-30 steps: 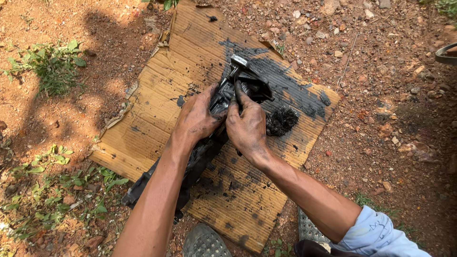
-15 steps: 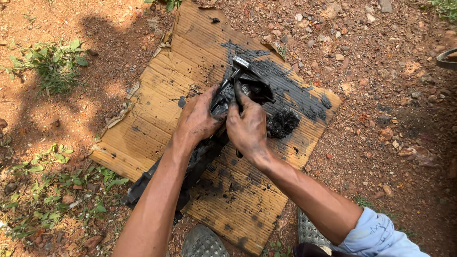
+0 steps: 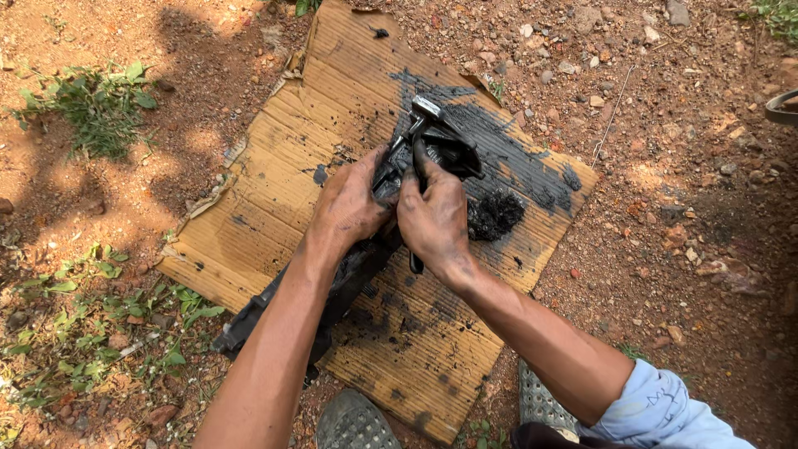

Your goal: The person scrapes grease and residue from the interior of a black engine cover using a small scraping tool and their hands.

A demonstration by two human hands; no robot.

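— What can't you make out under your hands?

— Your left hand (image 3: pixel 353 204) and right hand (image 3: pixel 432 220) both clench the black greasy part (image 3: pixel 420 150), hiding its middle; its lower end is lost under your left forearm.

— Which way does it run?

— Its long axis slants from the cardboard sheet's (image 3: pixel 249 241) near-left edge up toward the far-right corner — metal tip farthest. A black grease clump (image 3: pixel 495 214) sits just right of your right hand.

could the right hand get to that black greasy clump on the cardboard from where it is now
Probably yes. The black clump lies in the open on the cardboard, just beside the right hand, with nothing between them. But that hand is busy gripping the greasy black part together with the left hand, so it would have to let go first.
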